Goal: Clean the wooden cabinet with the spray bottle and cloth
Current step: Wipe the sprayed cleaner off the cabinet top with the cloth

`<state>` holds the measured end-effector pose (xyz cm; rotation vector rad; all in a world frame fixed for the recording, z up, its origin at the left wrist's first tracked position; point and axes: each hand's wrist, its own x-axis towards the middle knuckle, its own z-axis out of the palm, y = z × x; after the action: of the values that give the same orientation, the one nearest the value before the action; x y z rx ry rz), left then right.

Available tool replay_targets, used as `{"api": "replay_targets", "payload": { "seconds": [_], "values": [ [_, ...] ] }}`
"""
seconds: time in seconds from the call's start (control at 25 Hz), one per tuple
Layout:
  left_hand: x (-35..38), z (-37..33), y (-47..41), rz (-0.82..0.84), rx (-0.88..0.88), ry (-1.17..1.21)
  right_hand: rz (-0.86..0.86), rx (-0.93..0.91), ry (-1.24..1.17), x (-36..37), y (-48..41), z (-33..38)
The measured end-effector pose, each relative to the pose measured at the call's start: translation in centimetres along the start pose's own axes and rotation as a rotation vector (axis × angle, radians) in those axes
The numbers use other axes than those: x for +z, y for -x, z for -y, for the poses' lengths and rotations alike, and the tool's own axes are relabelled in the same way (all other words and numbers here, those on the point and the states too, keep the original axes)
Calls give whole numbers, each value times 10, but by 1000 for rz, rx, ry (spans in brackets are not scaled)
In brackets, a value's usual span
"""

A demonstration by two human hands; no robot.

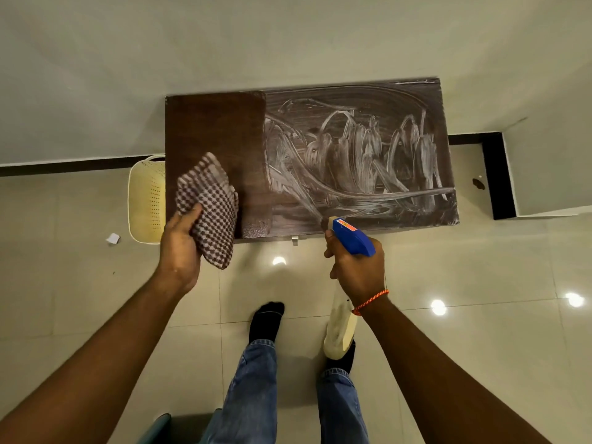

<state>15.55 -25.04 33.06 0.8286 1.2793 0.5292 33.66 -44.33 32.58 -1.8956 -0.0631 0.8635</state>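
Looking straight down, closest in are jeans (256,379) and two dark socks (267,318) on a glossy tiled floor (480,331). The right hand (358,270) has its fingers (330,238) wrapped tight around the neck of a spray bottle (350,235); its blue trigger head sticks out past the knuckles and its pale body hangs down below the wrist, next to an orange bracelet (371,301). The nozzle is right over the front edge of the cabinet (211,123), with a faint mist coming off it.

Left hand (179,248) is closed on a folded checked cloth (211,209), thumb on top and the rest of the fingers hidden underneath. The cloth's far half sits over the cabinet's front left corner; can't tell if it actually touches the wood.

Beyond the fingers, the cabinet top's left part is clean dark wood, while the part ahead of the bottle is covered in white smeary streaks (358,149). A cream perforated basket (145,200) sits on the floor just left of the cabinet, with a scrap of paper (112,238) nearby. The wall (288,36) is behind it all.
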Motion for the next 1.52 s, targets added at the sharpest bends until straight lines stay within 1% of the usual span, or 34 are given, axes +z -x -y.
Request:
{"api": "replay_targets", "payload": {
  "seconds": [0.04, 0.08, 0.12, 0.32, 0.44, 0.52, 0.68, 0.76, 0.96, 1.16, 1.28, 1.4, 1.52],
  "values": [
    [1, -8, 2, 36, -45, 169, 8, -3, 6, -1, 0, 1],
    [1, -14, 4, 61, -67, 276, 10, -3, 10, -2, 0, 0],
    [2, -18, 5, 78, -75, 333, 5, -3, 16, -2, 0, -1],
    [6, -23, 1, 40, -90, 387, -60, 18, 105, -6, 3, -14],
    [3, -24, -4, 13, -86, 394, -110, 64, 123, -12, 2, -16],
    [4, -24, -9, -4, -89, 391, -100, 69, 101, -15, -2, -13],
    [9, -23, -14, -32, -89, 358, -100, 43, 24, -12, -11, 9],
    [12, -23, -15, -40, -86, 353, -110, 4, 22, -11, -21, 23],
    [15, -24, -19, -48, -79, 306, -195, -50, -33, -6, -45, 57],
    [16, -25, -23, -63, -55, 251, -220, -56, -82, -3, -59, 75],
    [17, -26, -25, -87, -41, 215, -232, -62, -82, -3, -66, 77],
    [19, -26, -26, -107, -24, 206, -207, -75, -62, -3, -65, 69],
    [23, -24, -28, -114, -11, 199, -180, -40, -54, -4, -56, 51]
  ]
}}
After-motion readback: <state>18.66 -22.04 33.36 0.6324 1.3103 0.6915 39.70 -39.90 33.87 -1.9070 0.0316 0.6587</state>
